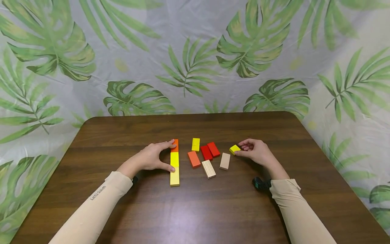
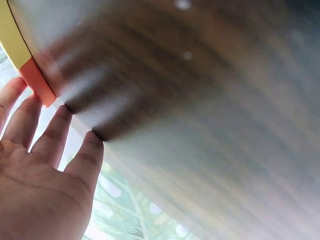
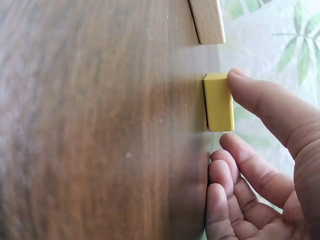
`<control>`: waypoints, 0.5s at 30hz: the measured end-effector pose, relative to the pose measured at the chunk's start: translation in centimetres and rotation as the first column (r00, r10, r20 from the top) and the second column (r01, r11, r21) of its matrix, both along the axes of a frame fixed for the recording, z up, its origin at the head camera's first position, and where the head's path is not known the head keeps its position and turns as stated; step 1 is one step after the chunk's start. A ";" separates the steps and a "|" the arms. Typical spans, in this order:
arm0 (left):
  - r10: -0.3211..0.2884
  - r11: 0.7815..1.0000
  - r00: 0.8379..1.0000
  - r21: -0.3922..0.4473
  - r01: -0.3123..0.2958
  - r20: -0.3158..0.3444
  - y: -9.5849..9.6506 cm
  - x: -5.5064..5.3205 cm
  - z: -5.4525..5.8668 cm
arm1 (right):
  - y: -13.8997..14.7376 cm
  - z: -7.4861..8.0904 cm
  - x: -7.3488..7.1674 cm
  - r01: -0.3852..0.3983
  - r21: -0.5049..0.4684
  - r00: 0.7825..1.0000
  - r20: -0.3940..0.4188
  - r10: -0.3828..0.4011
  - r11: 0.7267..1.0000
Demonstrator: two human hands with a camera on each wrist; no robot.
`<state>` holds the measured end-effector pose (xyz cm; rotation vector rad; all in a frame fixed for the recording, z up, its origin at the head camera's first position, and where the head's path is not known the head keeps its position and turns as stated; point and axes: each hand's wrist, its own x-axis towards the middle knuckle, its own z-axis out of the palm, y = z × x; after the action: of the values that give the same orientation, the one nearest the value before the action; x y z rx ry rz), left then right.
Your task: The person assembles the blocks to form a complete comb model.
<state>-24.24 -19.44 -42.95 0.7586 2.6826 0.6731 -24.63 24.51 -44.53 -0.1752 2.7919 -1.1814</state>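
Observation:
My left hand (image 1: 150, 156) spans a straight row of blocks, fingertips at the orange block (image 1: 174, 145) and thumb at the seam between the bright yellow block (image 1: 174, 159) and the pale yellow block (image 1: 175, 177). In the left wrist view its fingers (image 2: 52, 135) are spread, one or two against the orange block's end. My right hand (image 1: 256, 151) is beside a small yellow block (image 1: 234, 149) that lies on the table. Its thumb (image 3: 260, 97) touches that block's edge, while the index fingertip is just off the near side and the other fingers curl loosely.
Between the hands lie loose blocks: another yellow block (image 1: 196, 144), an orange block (image 1: 194, 159), two red blocks (image 1: 206, 153), a striped wooden block (image 1: 209, 168) and a plain wooden block (image 1: 224, 161). They rest on a dark wooden table (image 1: 195, 210) before a leaf-patterned cloth (image 1: 189, 61).

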 end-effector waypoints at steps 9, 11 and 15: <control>-0.003 1.000 1.000 -0.005 0.003 0.007 0.0 0.1 0.0 | 0.0 0.0 -0.1 0.014 0.008 1.000 0.006 -0.014 1.000; -0.006 1.000 1.000 -0.005 0.006 0.005 0.0 0.0 0.0 | 0.0 0.0 -0.1 0.014 0.009 1.000 0.006 -0.014 1.000; -0.010 1.000 1.000 0.007 0.010 -0.004 0.1 0.0 0.0 | 0.1 0.1 0.0 0.019 0.008 1.000 0.010 -0.020 1.000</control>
<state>-24.27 -19.38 -42.91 0.7748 2.6796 0.6794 -24.65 24.57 -44.42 -0.1415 2.7956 -1.1725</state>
